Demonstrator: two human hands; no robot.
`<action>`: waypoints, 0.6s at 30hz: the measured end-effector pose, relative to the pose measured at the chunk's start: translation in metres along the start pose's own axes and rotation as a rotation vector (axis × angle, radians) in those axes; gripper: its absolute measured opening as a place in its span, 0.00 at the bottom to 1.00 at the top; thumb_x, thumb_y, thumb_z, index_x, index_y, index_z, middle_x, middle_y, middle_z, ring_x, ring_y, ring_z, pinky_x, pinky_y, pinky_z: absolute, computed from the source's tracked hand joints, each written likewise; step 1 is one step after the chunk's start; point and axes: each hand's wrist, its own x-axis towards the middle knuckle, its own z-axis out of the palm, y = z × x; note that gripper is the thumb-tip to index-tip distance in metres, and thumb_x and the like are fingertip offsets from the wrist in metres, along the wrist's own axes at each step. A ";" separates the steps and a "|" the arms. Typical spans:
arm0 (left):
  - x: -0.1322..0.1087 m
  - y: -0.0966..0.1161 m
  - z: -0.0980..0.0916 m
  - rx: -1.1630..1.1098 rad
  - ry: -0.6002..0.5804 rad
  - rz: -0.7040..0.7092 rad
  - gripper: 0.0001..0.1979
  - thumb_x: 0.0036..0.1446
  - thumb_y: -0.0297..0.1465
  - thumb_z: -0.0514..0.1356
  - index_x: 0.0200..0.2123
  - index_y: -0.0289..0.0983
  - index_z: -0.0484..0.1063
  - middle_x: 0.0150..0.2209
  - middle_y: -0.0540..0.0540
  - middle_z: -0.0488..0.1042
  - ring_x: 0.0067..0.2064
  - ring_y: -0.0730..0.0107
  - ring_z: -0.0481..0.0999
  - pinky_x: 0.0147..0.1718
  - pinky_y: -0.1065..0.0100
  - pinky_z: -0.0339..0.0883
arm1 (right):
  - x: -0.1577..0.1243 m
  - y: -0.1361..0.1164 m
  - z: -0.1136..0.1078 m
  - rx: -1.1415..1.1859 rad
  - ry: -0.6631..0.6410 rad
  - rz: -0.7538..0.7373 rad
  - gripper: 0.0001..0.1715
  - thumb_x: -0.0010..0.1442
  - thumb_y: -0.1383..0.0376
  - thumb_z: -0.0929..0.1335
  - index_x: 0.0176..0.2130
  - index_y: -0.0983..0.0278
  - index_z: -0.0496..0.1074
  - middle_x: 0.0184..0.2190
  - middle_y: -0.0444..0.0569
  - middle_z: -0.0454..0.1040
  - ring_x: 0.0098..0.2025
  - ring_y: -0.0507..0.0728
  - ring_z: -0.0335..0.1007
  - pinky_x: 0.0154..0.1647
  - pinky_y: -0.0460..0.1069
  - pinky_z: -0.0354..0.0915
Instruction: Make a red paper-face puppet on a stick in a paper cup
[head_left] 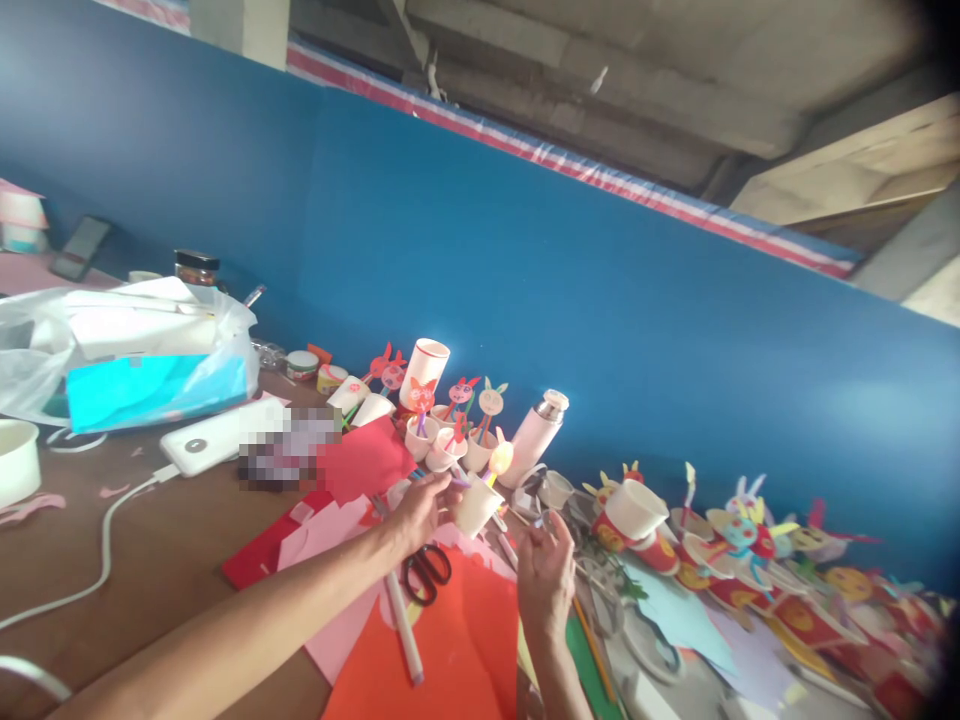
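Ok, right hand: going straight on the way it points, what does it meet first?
Probably the small translucent cup just past the right hand; depth is hard to judge here. The pale pink steel-capped flask looks to be close behind it.

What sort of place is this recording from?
Likely a craft workshop or classroom: the left hand holds a paper cup over coloured paper and scissors, beside rows of finished paper-cup animal figures.

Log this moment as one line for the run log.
Left hand: holds white paper cup | Right hand: beside cup, anything held unclear | Nearby: black scissors, orange paper
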 end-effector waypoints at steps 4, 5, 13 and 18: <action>0.002 0.002 -0.001 -0.023 0.046 0.042 0.01 0.55 0.25 0.57 0.32 0.34 0.65 0.26 0.48 0.73 0.24 0.73 0.72 0.21 0.73 0.63 | -0.011 0.003 0.010 -0.119 -0.123 -0.008 0.29 0.56 0.61 0.65 0.55 0.65 0.59 0.28 0.47 0.78 0.34 0.61 0.74 0.44 0.57 0.57; 0.003 0.002 -0.002 -0.030 0.057 0.052 0.00 0.55 0.25 0.56 0.32 0.34 0.65 0.25 0.48 0.73 0.24 0.73 0.73 0.21 0.73 0.64 | -0.014 0.003 0.012 -0.157 -0.171 -0.023 0.29 0.57 0.62 0.64 0.57 0.64 0.58 0.28 0.46 0.78 0.34 0.60 0.74 0.44 0.56 0.56; 0.006 0.004 0.000 -0.089 0.129 0.086 0.02 0.56 0.23 0.54 0.33 0.34 0.64 0.23 0.48 0.72 0.22 0.72 0.73 0.19 0.72 0.65 | -0.026 0.008 0.018 -0.321 -0.453 -0.188 0.37 0.58 0.65 0.61 0.63 0.63 0.44 0.34 0.48 0.79 0.39 0.61 0.74 0.46 0.58 0.54; 0.003 0.010 0.003 -0.115 0.152 0.087 0.04 0.58 0.23 0.52 0.32 0.32 0.65 0.21 0.47 0.72 0.21 0.73 0.73 0.20 0.73 0.66 | -0.031 0.011 0.022 -0.323 -0.457 -0.220 0.43 0.57 0.68 0.62 0.65 0.62 0.36 0.32 0.46 0.79 0.34 0.60 0.75 0.45 0.58 0.54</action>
